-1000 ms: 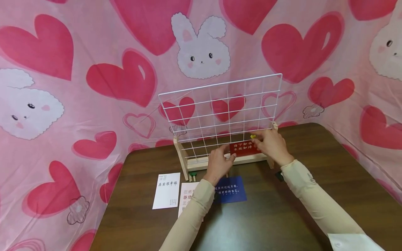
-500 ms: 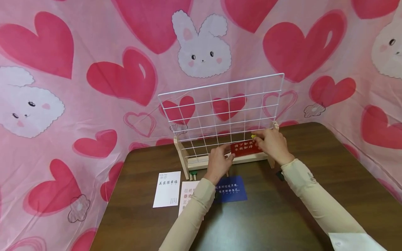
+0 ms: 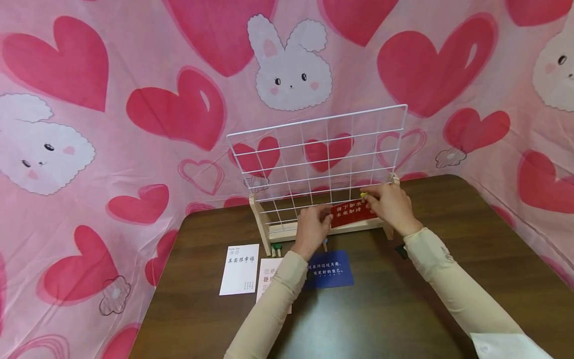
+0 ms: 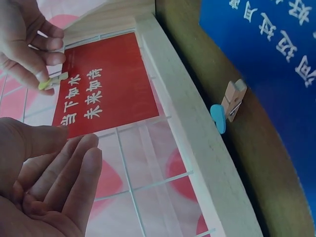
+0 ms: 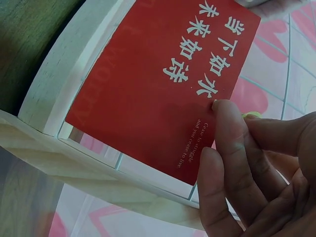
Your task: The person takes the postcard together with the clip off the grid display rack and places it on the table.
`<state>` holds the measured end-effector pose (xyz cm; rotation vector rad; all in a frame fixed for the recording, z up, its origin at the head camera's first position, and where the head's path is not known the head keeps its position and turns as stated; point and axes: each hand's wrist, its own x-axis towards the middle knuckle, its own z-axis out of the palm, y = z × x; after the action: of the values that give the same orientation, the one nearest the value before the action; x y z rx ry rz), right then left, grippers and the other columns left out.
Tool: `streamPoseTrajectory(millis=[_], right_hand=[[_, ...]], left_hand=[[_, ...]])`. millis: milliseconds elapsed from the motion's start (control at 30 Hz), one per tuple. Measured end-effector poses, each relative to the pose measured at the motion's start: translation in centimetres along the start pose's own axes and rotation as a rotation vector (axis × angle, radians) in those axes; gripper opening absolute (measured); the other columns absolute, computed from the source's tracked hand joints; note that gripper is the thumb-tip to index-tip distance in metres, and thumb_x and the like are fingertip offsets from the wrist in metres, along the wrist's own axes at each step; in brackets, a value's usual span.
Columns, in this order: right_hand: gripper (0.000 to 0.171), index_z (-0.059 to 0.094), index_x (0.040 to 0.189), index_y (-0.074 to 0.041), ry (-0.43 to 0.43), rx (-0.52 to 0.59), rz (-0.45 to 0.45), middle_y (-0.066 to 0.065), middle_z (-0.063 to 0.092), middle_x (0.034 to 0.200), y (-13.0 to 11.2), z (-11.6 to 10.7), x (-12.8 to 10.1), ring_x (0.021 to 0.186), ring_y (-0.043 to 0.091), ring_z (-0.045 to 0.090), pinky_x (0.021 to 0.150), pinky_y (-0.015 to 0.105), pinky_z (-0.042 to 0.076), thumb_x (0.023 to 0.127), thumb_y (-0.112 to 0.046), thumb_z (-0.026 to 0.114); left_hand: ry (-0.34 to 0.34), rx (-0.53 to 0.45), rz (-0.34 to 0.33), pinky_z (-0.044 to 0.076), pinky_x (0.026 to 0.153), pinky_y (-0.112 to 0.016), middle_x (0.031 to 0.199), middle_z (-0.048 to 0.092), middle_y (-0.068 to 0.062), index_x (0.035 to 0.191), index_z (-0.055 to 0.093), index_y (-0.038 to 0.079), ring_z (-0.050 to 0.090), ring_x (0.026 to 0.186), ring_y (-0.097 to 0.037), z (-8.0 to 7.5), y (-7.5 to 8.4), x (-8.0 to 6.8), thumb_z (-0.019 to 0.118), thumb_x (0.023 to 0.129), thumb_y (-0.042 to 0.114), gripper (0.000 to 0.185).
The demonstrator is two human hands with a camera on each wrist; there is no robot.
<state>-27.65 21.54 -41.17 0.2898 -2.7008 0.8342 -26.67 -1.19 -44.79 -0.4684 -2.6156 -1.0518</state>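
A red card [image 3: 350, 213] with white writing lies against the lower right part of the white wire grid [image 3: 329, 162]. My left hand [image 3: 312, 227] pinches the card's left end between thumb and fingers, as the left wrist view shows [image 4: 54, 177]. At the card's upper edge, my right hand [image 3: 392, 207] pinches a small wooden clothespin [image 4: 58, 80] with a yellow top. In the right wrist view the right fingers [image 5: 229, 133] partly hide that clothespin, so whether it bites both card and wire is unclear.
A wooden base [image 3: 358, 227] carries the grid. In front lie a blue card [image 3: 332, 269], a white card [image 3: 239, 269] and another pale card [image 3: 266, 279] partly under the left sleeve. Green-topped clothespins [image 3: 276, 248] and a blue-topped clothespin [image 4: 228, 106] lie near the base.
The red card has tilted slightly, its left end a little lower. The left thumb has moved up slightly along the card's end, and the right hand stays at the clothespin.
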Motion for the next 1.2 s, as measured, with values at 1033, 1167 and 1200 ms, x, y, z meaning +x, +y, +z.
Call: streamPoseTrajectory(millis=[1033, 1167, 1200], right_hand=[[0.020, 0.080, 0.113, -0.003, 0.075, 0.061, -0.041, 0.007, 0.075, 0.070, -0.44, -0.23, -0.21, 0.053, 0.011, 0.066, 0.068, 0.052, 0.053, 0.096, -0.007, 0.071], [0.019, 0.080, 0.112, -0.003, 0.078, 0.071, -0.036, 0.006, 0.074, 0.068, -0.59, -0.21, -0.40, 0.053, 0.010, 0.065, 0.068, 0.050, 0.052, 0.096, -0.009, 0.072], [0.019, 0.080, 0.112, -0.003, 0.077, 0.072, -0.038, 0.006, 0.074, 0.068, -0.61, -0.19, -0.47, 0.053, 0.009, 0.065, 0.067, 0.048, 0.053, 0.096, -0.010, 0.072]], left_hand=[[0.005, 0.060, 0.000, 0.059, 0.083, -0.030, 0.094, 0.083, 0.000, 0.109, 0.081, 0.013, 0.076, 0.079, -0.010, -0.51, 0.59, 0.42, 0.071, 0.099, 0.018, 0.015], [-0.006, 0.059, -0.005, 0.059, 0.084, -0.031, 0.093, 0.082, 0.000, 0.110, 0.081, 0.014, 0.075, 0.079, -0.010, -0.89, 0.76, 0.11, 0.071, 0.099, 0.018, 0.015], [-0.008, 0.057, -0.008, 0.059, 0.083, -0.031, 0.093, 0.082, 0.000, 0.110, 0.081, 0.013, 0.075, 0.078, -0.009, -0.98, 0.81, 0.00, 0.071, 0.099, 0.017, 0.015]])
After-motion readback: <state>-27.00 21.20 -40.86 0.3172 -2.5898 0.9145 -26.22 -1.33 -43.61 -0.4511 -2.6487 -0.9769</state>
